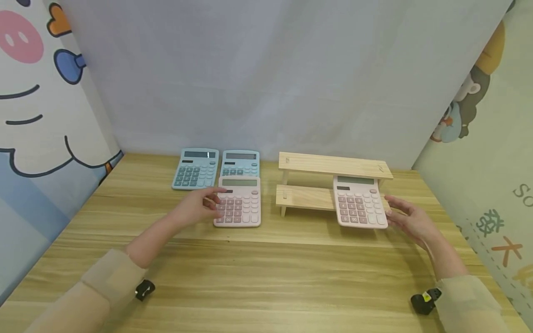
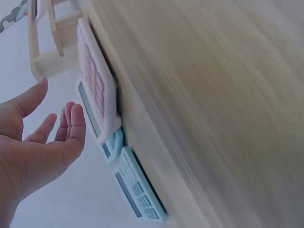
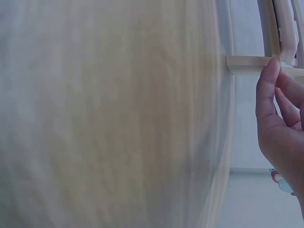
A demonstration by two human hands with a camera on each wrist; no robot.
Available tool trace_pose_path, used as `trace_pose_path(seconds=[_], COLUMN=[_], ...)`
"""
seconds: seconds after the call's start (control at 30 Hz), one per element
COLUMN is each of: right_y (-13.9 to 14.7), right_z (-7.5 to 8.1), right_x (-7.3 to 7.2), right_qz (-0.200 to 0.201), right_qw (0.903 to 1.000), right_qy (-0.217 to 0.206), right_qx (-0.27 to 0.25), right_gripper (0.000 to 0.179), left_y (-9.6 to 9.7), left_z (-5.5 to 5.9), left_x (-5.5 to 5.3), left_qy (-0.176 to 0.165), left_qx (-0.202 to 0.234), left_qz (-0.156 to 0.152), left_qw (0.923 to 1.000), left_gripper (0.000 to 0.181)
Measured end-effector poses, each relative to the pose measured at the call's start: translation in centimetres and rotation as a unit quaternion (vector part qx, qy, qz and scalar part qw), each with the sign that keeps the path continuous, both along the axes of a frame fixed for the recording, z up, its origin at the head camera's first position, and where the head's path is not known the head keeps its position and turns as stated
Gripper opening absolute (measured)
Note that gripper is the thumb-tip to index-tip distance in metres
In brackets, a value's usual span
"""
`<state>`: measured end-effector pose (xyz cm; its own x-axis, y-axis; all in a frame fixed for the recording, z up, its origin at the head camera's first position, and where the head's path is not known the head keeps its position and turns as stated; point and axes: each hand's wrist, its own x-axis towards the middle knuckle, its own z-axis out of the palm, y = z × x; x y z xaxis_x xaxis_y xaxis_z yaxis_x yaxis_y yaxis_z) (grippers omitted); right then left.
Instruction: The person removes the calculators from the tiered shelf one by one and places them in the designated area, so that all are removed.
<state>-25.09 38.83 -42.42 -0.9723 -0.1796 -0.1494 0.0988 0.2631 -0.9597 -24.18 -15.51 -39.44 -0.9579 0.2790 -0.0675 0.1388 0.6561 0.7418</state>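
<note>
My left hand [image 1: 199, 206] hovers at the left edge of a pink calculator [image 1: 245, 208], fingers loosely bent and holding nothing. In the left wrist view, a gap shows between the fingertips [image 2: 78, 114] and that calculator. It overlaps the lower part of a blue calculator [image 1: 250, 163]. Another pink calculator [image 1: 359, 206] sits on the lower board of a two-level wooden rack [image 1: 308, 198], its top under the upper board and its bottom edge jutting forward. My right hand [image 1: 414, 222] is beside its right edge, relaxed fingers right at the end of the lower board.
A second blue calculator [image 1: 195, 169] lies at the back left of the wooden table [image 1: 266, 277]. The rack's upper board [image 1: 333, 164] spans above the lower one. A pale curtain [image 1: 266, 83] hangs behind, and printed panels [image 1: 495, 185] flank both sides.
</note>
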Motion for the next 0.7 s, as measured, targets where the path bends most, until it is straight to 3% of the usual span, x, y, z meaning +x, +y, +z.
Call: trace_pose_path(seconds=[0.2, 0.47, 0.7], right_y=[0.0, 0.1, 0.1], right_z=[0.0, -0.1, -0.1], right_x=[0.0, -0.1, -0.2], right_qz=[0.003, 0.002, -0.001], right_qw=[1.0000, 1.0000, 1.0000], right_qy=[0.001, 0.000, -0.004], right_qx=[0.001, 0.002, -0.001], right_gripper=[0.072, 0.073, 0.073], left_y=[1.4, 4.0, 6.3], left_z=[0.6, 1.6, 2.4], left_x=[0.8, 2.0, 2.9], left_qy=[0.014, 0.045, 0.042], left_qx=[0.010, 0.060, 0.099], left_qz=[-0.003, -0.004, 0.001], left_qw=[0.9998, 0.9972, 0.9942], left_gripper=[0.062, 0.061, 0.058])
